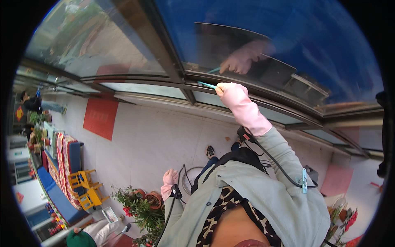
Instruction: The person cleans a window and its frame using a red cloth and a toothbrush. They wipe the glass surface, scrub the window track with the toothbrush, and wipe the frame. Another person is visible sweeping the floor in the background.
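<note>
My right hand (233, 95), in a pink rubber glove, grips a teal toothbrush (208, 84). The brush head lies at the dark metal window frame (256, 94), on the ledge below a large glass pane (308, 40). That pane mirrors the glove and brush. My left hand (169, 179), also gloved in pink, hangs low at my side with its fingers curled. Nothing shows in it, though its palm is hidden. Close by the left hand, a round pale basin (190, 179) is partly covered by my clothing.
Potted plants (148, 203) stand to my left. Farther off are yellow chairs (89, 190), a blue sofa (74, 157) and a red mat (101, 119). One person (40, 103) is at the far left, another (89, 236) at the lower left. A black cable (277, 165) runs along my right arm.
</note>
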Tool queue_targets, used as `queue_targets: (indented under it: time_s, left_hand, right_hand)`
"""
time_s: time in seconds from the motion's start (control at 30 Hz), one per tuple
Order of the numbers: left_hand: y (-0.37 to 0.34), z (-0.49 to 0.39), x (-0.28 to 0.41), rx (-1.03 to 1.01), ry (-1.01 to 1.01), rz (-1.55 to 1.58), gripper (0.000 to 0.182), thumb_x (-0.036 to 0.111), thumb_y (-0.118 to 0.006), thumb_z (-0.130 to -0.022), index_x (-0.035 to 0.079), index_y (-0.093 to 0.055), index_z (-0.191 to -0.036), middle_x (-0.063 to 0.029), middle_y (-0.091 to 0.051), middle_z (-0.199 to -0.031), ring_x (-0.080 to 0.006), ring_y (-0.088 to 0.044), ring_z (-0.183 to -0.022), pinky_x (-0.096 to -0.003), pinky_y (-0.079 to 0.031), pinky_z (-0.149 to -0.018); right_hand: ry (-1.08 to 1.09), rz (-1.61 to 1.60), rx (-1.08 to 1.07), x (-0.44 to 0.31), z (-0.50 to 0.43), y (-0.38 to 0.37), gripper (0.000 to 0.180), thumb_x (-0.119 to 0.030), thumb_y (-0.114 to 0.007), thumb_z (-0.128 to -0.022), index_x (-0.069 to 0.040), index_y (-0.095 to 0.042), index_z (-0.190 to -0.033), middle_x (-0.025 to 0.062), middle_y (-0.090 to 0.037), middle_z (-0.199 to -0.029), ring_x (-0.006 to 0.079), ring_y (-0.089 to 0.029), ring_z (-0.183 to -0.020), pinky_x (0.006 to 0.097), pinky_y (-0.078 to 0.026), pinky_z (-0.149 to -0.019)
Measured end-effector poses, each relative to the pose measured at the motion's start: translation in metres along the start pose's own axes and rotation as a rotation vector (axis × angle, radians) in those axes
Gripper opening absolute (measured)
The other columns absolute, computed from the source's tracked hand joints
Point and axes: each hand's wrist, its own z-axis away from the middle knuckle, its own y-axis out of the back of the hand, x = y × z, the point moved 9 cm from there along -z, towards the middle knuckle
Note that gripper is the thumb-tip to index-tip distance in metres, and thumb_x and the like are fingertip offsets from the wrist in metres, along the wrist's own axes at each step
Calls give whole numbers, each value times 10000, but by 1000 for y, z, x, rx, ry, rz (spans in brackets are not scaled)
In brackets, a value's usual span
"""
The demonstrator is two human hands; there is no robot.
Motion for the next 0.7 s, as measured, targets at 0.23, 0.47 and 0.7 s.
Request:
queue_targets:
  time_s: [0.23, 0.47, 0.7]
  left_hand:
    - [10, -18, 38, 271, -2, 14, 239, 127, -605, -1076, 171, -506, -863, 30, -447, -694, -120, -416, -591, -283, -306, -482]
    - [-174, 103, 283, -410, -576, -519, 300, 224, -677, -1085, 101, -690, -1359, 45, -673, -849, -54, -614, -743, -209, -485, -658]
    - [-390, 366, 273, -1065, -738, -1114, 604, 106, -781, -927, 150, -644, -1514, 58, -606, -742, -46, -547, -679, -249, -490, -670]
  right_hand:
    - [-141, -292, -39, 57, 59, 53, 219, -312, -659, -992, -165, -794, -1082, 97, -768, -943, 299, -725, -867, 417, -573, -810]
    - [-244, -316, 13, 70, 89, 66, 221, -310, -685, -980, -180, -797, -1119, 102, -772, -980, 287, -719, -834, 387, -567, -770]
    - [-261, -415, 34, 44, 109, 39, 261, -301, -648, -969, -193, -812, -1140, 119, -783, -942, 290, -758, -857, 408, -596, -808]
